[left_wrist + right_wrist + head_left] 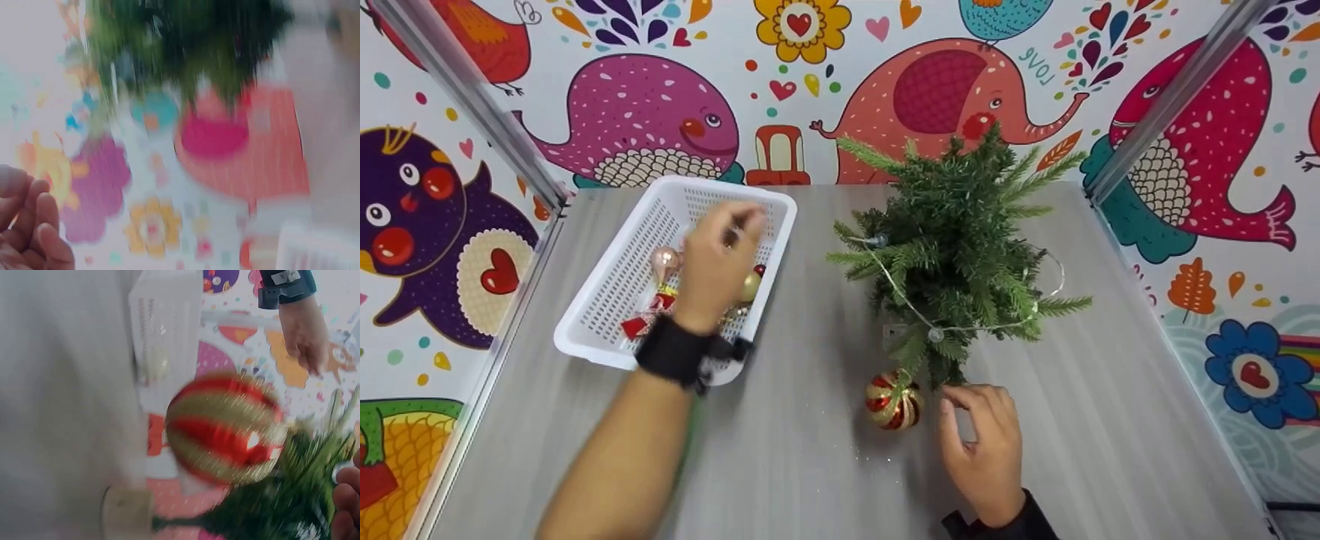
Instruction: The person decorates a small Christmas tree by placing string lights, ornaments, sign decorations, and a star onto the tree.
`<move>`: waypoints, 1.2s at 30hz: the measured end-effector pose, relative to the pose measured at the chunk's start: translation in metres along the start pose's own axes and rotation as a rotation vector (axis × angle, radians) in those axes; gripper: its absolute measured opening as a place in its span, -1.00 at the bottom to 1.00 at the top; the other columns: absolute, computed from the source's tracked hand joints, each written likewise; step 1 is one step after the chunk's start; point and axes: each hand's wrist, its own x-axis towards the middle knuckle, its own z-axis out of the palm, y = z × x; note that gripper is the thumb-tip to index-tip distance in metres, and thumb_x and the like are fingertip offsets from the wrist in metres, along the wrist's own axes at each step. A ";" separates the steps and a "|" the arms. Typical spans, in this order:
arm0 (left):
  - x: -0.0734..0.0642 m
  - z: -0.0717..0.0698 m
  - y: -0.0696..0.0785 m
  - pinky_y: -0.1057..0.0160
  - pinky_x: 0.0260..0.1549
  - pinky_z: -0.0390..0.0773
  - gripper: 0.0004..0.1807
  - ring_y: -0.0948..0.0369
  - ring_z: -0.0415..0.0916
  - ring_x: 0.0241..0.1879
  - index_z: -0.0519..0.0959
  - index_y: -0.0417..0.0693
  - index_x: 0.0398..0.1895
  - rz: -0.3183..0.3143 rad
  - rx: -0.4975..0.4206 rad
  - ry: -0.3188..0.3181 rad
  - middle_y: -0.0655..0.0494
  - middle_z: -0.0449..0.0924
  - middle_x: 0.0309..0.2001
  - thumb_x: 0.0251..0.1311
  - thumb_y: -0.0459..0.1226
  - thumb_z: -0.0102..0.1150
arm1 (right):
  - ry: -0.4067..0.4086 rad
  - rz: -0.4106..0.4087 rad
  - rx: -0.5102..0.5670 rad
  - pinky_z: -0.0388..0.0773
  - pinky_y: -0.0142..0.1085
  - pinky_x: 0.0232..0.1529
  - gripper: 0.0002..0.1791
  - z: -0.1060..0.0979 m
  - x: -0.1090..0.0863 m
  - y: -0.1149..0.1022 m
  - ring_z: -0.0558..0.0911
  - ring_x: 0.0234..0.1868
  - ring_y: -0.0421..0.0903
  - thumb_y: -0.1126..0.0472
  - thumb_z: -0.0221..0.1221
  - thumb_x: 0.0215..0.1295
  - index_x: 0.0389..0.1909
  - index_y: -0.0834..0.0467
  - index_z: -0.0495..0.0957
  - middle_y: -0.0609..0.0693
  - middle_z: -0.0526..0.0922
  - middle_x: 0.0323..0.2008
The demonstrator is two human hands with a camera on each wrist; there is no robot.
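Observation:
My left hand (720,259) is over the white plastic basket (607,247), its fingers loosely bent with nothing visible in them. The left wrist view is blurred and shows bent fingers (48,225) with nothing in them. A small artificial Christmas tree (960,225) stands to the right of the basket. Low on its front hangs a red and gold striped bauble (894,401), large in the right wrist view (225,430). Just right of the bauble, my right hand (986,442) pinches the tip of a low branch (949,367) between thumb and forefinger.
In the basket lie a pink bauble (664,259), a gold bauble (751,286) and red ornaments (636,327). A string of clear lights (935,334) loops round the tree. Specks of glitter dot the grey table (825,480). Printed panels and metal posts (1155,105) enclose the table.

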 end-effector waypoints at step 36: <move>0.056 0.015 -0.215 -0.25 0.36 0.41 -0.28 -0.40 0.38 0.29 0.19 -0.28 0.49 -0.448 0.490 -0.275 -0.48 0.11 0.39 0.30 -0.33 0.22 | -0.156 0.318 -0.046 0.43 -0.49 -0.28 -0.74 -0.015 -0.048 0.055 0.50 -0.36 -0.36 0.53 0.34 0.23 -0.24 0.09 0.71 -0.28 0.59 -0.35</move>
